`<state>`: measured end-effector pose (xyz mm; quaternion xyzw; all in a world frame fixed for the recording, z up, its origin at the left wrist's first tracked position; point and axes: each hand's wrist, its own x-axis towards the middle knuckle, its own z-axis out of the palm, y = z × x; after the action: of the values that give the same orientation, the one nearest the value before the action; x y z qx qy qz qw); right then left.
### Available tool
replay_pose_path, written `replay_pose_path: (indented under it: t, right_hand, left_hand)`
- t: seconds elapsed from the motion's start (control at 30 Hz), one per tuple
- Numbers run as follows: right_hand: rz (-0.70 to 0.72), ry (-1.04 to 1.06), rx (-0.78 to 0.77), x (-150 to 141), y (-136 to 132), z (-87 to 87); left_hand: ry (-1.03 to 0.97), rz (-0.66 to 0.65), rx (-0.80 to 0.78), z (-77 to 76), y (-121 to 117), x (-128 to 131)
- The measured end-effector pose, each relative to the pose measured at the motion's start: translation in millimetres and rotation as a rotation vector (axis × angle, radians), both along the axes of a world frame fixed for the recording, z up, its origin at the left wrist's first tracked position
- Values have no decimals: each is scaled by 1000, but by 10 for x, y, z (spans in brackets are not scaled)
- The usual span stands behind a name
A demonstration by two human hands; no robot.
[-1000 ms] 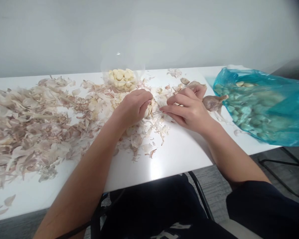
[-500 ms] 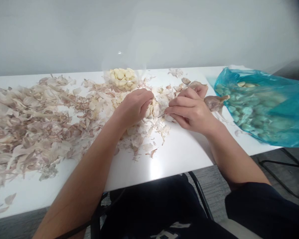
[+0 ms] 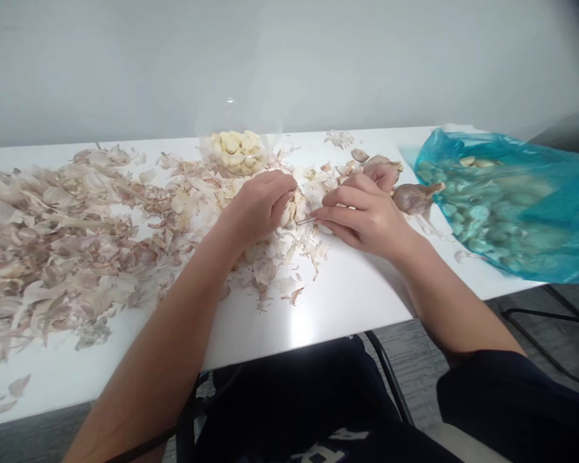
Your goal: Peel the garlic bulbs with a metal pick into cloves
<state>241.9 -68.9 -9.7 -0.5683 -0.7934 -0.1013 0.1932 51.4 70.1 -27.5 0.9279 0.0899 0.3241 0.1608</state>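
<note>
My left hand (image 3: 265,202) is closed around a partly peeled garlic bulb (image 3: 290,215), whose pale cloves and torn skin show beside the fingertips. In my right hand (image 3: 359,209) a thin metal tool (image 3: 305,221) is pinched; its narrow tip reaches the garlic, and the rest is hidden by the fingers. Behind the left hand stands a clear tub (image 3: 205,138) holding peeled cloves (image 3: 236,151). An unpeeled garlic bulb (image 3: 412,198) lies just right of my right hand, with another bulb (image 3: 381,164) partly hidden behind it.
Garlic skins (image 3: 77,244) cover the left half of the white table (image 3: 357,296) and scatter beneath my hands. A translucent blue bag (image 3: 525,212) filled with garlic lies at the right, overhanging the front edge. A plain wall (image 3: 318,64) rises behind the table.
My right hand has shifted slightly left, bringing the thin tool's tip up against the garlic. The left hand has stayed almost still.
</note>
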Motion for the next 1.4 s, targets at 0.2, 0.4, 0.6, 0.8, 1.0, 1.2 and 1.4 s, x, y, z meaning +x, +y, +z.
replay_pose_path:
  t: [0.2, 0.4, 0.6, 0.8, 1.0, 1.2, 1.4]
  right_hand:
    - [6, -37, 50, 1, -3, -1]
    - [78, -123, 133, 1, 1, 17]
    - [4, -133, 18, -3, 3, 20]
    - [72, -125, 193, 52, -9, 34]
    - [40, -145, 173, 78, -5, -4]
    - [63, -114, 139, 63, -1, -32]
    - [13, -104, 43, 24, -7, -18]
  left_hand:
    - [7, -4, 6, 0, 8, 4]
    - [11, -1, -3, 5, 5, 4]
    - [9, 7, 13, -1, 2, 3]
    - [3, 10, 29, -13, 13, 7]
    - [10, 16, 6, 0, 6, 4]
    - [10, 11, 2, 8, 3, -3]
    - [5, 12, 11, 2, 3, 3]
